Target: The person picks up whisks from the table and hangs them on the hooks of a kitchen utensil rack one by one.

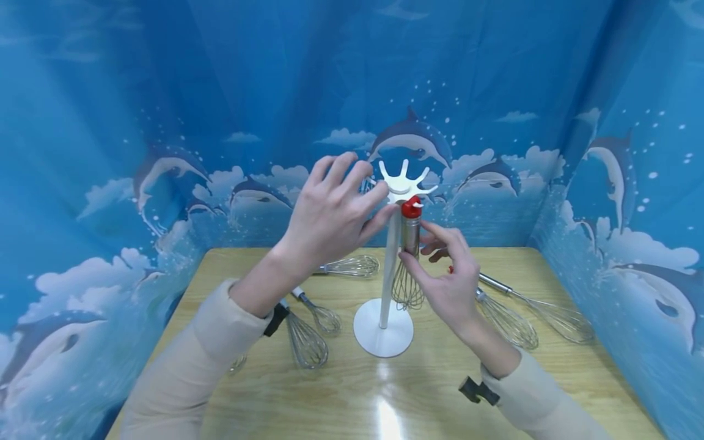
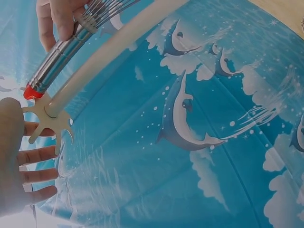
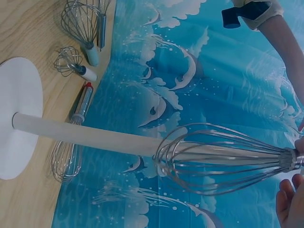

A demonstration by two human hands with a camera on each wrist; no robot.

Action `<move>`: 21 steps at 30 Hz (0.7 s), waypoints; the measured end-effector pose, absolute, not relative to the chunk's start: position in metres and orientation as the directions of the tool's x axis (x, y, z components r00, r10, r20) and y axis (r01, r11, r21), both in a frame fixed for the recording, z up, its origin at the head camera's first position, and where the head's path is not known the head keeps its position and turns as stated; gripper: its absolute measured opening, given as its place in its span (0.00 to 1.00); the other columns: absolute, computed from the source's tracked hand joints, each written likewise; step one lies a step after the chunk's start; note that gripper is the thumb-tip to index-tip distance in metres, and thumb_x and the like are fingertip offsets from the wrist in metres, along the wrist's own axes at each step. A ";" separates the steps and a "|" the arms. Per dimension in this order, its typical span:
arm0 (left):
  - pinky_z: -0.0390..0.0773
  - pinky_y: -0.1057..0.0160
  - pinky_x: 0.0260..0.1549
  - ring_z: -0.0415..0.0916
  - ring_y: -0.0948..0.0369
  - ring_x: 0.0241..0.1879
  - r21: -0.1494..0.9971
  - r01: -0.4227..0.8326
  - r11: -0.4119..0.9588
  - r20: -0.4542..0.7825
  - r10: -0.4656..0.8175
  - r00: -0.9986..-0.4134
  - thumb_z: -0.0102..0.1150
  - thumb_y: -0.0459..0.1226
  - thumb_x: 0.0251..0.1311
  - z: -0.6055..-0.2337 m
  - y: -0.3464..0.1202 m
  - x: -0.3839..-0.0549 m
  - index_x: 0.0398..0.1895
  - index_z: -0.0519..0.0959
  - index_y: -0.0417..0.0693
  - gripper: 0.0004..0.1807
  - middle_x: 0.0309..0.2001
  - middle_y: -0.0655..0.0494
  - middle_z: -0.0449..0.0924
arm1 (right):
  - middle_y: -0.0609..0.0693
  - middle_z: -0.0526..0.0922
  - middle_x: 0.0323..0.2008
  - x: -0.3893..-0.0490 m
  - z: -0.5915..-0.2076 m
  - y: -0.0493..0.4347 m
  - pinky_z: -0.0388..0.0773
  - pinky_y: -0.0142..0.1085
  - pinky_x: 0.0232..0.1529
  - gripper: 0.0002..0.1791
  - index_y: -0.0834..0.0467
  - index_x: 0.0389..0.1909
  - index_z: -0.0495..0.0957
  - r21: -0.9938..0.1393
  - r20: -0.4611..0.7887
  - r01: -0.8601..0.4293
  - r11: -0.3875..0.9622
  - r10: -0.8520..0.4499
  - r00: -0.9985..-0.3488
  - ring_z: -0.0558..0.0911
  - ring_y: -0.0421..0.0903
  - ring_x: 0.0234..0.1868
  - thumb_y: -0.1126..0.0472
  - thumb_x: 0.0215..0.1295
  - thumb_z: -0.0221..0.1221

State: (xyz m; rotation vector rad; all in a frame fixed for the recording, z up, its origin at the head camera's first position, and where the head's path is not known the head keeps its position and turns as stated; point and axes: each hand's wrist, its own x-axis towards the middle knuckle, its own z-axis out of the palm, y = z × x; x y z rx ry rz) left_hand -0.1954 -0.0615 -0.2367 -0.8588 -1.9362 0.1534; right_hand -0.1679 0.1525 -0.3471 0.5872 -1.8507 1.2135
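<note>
A metal whisk (image 1: 410, 235) with a red handle end hangs wires-down beside the pole of a white stand (image 1: 389, 275). Its red end is right at the prongs of the stand's top, as the left wrist view also shows. My right hand (image 1: 453, 275) pinches the whisk between thumb and fingers, low on the handle near the wires. On the other side, my left hand (image 1: 330, 211) reaches round the pronged top (image 2: 47, 118) with fingers spread, its thumb tip close to the red end. In the right wrist view the whisk's wire loops (image 3: 213, 159) overlap the pole.
The stand's round white base (image 1: 383, 345) rests on the wooden table (image 1: 341, 403). Several whisks lie left of it, including a large one (image 1: 307, 342) and a small one (image 1: 324, 318). Two more whisks (image 1: 508, 321) lie to the right. Blue dolphin-print curtains (image 1: 308, 73) enclose the table.
</note>
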 end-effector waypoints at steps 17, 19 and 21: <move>0.79 0.46 0.58 0.79 0.46 0.58 -0.464 0.489 0.739 0.720 0.636 -0.278 0.50 0.56 0.78 -0.236 -0.062 -0.195 0.41 0.82 0.53 0.20 0.49 0.49 0.85 | 0.60 0.84 0.39 -0.167 -0.365 0.181 0.75 0.19 0.37 0.30 0.66 0.57 0.83 -0.484 0.827 -0.736 0.474 -0.029 -0.562 0.81 0.35 0.39 0.73 0.48 0.76; 0.79 0.46 0.58 0.78 0.46 0.58 -0.460 0.493 0.739 0.720 0.635 -0.280 0.50 0.56 0.78 -0.236 -0.063 -0.195 0.41 0.82 0.53 0.20 0.50 0.49 0.85 | 0.60 0.84 0.39 -0.168 -0.368 0.185 0.75 0.18 0.36 0.30 0.66 0.56 0.83 -0.487 0.822 -0.728 0.482 -0.029 -0.569 0.80 0.33 0.39 0.73 0.48 0.76; 0.79 0.46 0.58 0.78 0.46 0.58 -0.457 0.496 0.738 0.721 0.634 -0.280 0.50 0.56 0.78 -0.236 -0.063 -0.195 0.41 0.82 0.53 0.20 0.50 0.49 0.85 | 0.60 0.85 0.39 -0.170 -0.370 0.190 0.76 0.18 0.37 0.30 0.66 0.57 0.83 -0.488 0.817 -0.718 0.496 -0.030 -0.576 0.79 0.31 0.39 0.74 0.48 0.76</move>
